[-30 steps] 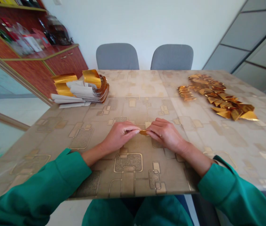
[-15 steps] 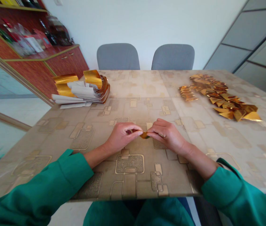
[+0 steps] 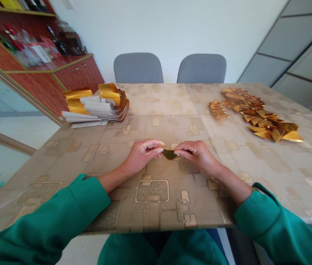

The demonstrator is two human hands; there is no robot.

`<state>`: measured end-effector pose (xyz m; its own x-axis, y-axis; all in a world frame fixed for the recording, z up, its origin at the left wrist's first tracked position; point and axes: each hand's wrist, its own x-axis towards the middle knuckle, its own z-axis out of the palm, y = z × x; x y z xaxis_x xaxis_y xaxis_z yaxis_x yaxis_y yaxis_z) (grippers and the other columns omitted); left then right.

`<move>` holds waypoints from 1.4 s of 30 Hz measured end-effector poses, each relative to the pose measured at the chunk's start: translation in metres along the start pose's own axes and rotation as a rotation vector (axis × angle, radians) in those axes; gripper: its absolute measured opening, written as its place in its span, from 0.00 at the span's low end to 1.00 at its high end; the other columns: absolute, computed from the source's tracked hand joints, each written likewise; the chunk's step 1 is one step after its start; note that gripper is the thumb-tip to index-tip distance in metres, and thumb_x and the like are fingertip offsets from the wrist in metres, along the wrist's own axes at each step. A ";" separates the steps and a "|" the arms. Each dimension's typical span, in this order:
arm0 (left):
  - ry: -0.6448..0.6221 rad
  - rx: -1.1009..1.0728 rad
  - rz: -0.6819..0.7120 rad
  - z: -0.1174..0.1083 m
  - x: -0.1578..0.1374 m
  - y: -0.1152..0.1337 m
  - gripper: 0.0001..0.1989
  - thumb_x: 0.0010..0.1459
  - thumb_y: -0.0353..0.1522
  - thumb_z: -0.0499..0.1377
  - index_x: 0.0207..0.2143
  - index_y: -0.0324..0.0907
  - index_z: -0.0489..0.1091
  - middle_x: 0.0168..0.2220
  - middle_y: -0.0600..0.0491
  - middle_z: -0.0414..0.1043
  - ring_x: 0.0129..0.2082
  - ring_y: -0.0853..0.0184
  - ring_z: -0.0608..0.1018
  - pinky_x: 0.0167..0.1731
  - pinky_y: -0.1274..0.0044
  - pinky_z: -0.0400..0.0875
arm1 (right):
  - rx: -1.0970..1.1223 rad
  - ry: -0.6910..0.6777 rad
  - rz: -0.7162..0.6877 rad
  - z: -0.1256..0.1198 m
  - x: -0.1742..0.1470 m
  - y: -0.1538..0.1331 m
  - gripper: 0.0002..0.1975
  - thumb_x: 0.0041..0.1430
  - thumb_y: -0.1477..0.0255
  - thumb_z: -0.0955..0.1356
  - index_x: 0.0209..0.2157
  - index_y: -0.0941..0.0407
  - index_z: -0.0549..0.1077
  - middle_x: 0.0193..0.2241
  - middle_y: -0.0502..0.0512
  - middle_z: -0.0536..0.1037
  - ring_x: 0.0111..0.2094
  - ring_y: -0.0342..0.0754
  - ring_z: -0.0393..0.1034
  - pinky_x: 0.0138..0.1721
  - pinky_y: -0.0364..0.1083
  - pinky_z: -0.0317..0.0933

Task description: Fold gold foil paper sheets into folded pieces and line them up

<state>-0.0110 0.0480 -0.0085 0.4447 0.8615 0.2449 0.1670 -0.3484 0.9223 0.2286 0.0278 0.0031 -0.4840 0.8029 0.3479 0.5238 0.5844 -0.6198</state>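
A small folded piece of gold foil paper (image 3: 170, 154) is stretched between my two hands, above the middle of the table. My left hand (image 3: 144, 151) pinches its left corner between thumb and fingertips. On the other side, my right hand (image 3: 196, 152) grips the right corner in the same way. The lower edge of the foil hangs in a shallow point between the fingers. Folded gold foil pieces (image 3: 258, 114) lie in a long curved row at the far right. At the far left rests a stack of gold and white paper sheets (image 3: 100, 106), curled upward.
A patterned cloth covers the table (image 3: 153, 191). Two grey chairs (image 3: 138, 68) (image 3: 201, 69) stand behind its far edge, against the wall. A red-brown cabinet (image 3: 75, 71) with bottles and bags is at the left, and grey panelled doors (image 3: 276, 55) are at the right.
The foil shows more of its face between my hands, which have moved slightly apart. My left hand's fingers have shifted on the corner. The stack and the folded row stay put.
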 end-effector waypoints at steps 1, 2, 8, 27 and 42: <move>0.047 -0.026 -0.006 0.002 -0.001 0.000 0.09 0.59 0.34 0.62 0.40 0.38 0.73 0.31 0.52 0.79 0.29 0.71 0.79 0.28 0.81 0.73 | -0.022 0.034 0.013 0.001 0.000 0.000 0.16 0.69 0.62 0.64 0.34 0.55 0.79 0.30 0.52 0.81 0.30 0.42 0.73 0.33 0.42 0.62; 0.082 -0.050 -0.009 0.005 -0.003 0.001 0.09 0.58 0.34 0.63 0.38 0.39 0.71 0.31 0.52 0.79 0.29 0.71 0.79 0.28 0.81 0.73 | -0.058 0.076 0.020 0.001 0.000 -0.001 0.16 0.69 0.63 0.64 0.33 0.56 0.79 0.29 0.52 0.81 0.30 0.43 0.72 0.33 0.42 0.61; -0.081 -0.151 -0.101 0.018 -0.010 0.007 0.10 0.60 0.36 0.60 0.39 0.37 0.74 0.36 0.49 0.78 0.34 0.69 0.81 0.31 0.79 0.74 | -0.309 0.203 -0.127 0.006 -0.002 -0.009 0.17 0.71 0.67 0.62 0.32 0.57 0.78 0.27 0.53 0.80 0.27 0.43 0.67 0.30 0.43 0.58; 0.038 -0.452 -0.217 0.026 -0.009 0.002 0.14 0.56 0.40 0.66 0.34 0.37 0.73 0.33 0.53 0.74 0.34 0.70 0.77 0.41 0.76 0.75 | -0.037 0.042 0.138 0.017 -0.003 -0.028 0.19 0.68 0.60 0.62 0.51 0.58 0.71 0.24 0.48 0.76 0.22 0.41 0.66 0.27 0.41 0.58; 0.198 -0.364 -0.125 0.039 -0.010 0.006 0.18 0.50 0.28 0.65 0.43 0.42 0.64 0.41 0.53 0.74 0.43 0.66 0.78 0.46 0.75 0.72 | -0.414 0.085 0.251 0.040 -0.005 -0.038 0.19 0.60 0.73 0.59 0.53 0.57 0.64 0.32 0.54 0.81 0.25 0.46 0.73 0.24 0.43 0.51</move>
<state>0.0203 0.0228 -0.0169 0.2571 0.9554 0.1449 -0.1279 -0.1150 0.9851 0.1829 -0.0032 -0.0028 -0.2572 0.9218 0.2900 0.8599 0.3553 -0.3666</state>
